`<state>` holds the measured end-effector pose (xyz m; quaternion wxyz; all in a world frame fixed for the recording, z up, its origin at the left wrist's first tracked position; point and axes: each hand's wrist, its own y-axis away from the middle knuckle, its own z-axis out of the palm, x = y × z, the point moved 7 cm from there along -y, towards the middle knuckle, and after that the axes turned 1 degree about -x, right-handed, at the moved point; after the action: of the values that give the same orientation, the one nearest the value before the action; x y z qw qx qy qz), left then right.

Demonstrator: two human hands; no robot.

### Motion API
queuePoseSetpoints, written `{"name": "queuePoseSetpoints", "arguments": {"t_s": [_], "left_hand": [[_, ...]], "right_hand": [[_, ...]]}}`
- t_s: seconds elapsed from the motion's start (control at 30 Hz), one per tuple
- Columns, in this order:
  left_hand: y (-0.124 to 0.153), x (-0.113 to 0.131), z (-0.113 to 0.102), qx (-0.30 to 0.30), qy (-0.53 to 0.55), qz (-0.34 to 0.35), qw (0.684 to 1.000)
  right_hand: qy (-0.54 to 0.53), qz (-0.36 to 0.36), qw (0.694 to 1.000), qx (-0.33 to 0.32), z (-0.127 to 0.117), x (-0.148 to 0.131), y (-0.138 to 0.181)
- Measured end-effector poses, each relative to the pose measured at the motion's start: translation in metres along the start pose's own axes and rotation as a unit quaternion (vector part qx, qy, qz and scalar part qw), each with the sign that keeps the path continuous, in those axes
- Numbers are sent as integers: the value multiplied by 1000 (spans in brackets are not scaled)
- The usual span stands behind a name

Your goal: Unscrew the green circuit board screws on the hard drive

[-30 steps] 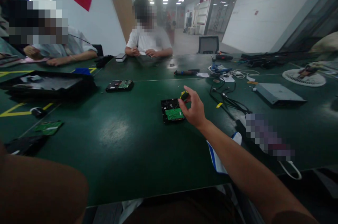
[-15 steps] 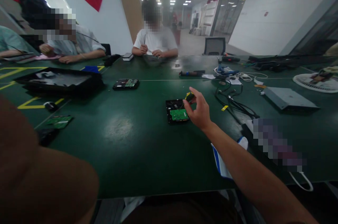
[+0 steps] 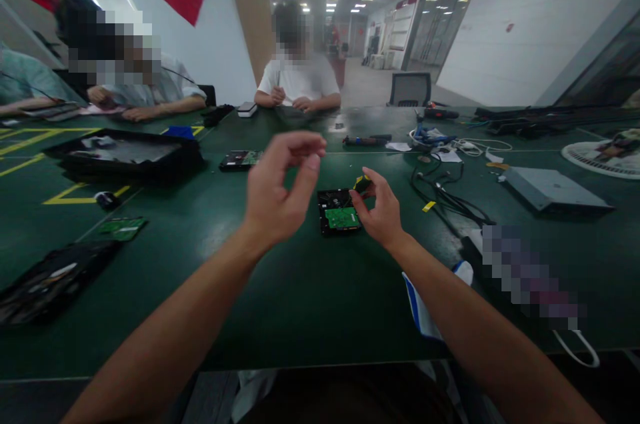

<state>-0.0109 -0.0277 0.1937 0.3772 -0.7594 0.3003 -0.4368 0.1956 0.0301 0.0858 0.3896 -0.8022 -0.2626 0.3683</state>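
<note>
In the middle of the green table lies a black hard drive (image 3: pixel 327 201) with its green circuit board (image 3: pixel 342 218) facing up. My right hand (image 3: pixel 381 211) is at the drive's right edge, fingers closed round a screwdriver (image 3: pixel 361 184) with a yellow and dark handle. The screwdriver's tip is too small to make out. My left hand (image 3: pixel 280 191) is raised over the table to the left of the drive, apart from it. Its fingers are bent and the thumb stands away from them, with nothing between. Behind that hand sits another hard drive (image 3: pixel 234 161), partly covered.
On the left are a black tray (image 3: pixel 120 154), a loose green circuit board (image 3: pixel 123 229) and a dark component (image 3: pixel 55 281). Cables (image 3: pixel 453 201), a grey metal box (image 3: pixel 555 189) and a white-blue item (image 3: pixel 423 307) lie right. Two people sit across; another is far left.
My left hand has come in from the near left, where the arm was large and close, to beside the drive. My right hand keeps its place with the screwdriver. The view has shifted slightly.
</note>
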Motion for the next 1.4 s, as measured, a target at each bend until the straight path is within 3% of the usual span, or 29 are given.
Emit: {"name": "queuePoseSetpoints", "arguments": {"t_s": [0.17, 0.3, 0.7, 1.4], "left_hand": [[63, -78, 75, -160, -89, -102, 978], [92, -99, 103, -243, -120, -74, 960], [101, -105, 101, -298, -99, -79, 946], [101, -101, 101, -325, -103, -80, 937]], "right_hand": [[-8, 8, 1000, -7, 1, 1, 0], [-18, 20, 1000, -6, 2, 3, 1], [-37, 16, 999, -14, 3, 3, 0], [-1, -16, 1000, -12, -2, -3, -3]]}}
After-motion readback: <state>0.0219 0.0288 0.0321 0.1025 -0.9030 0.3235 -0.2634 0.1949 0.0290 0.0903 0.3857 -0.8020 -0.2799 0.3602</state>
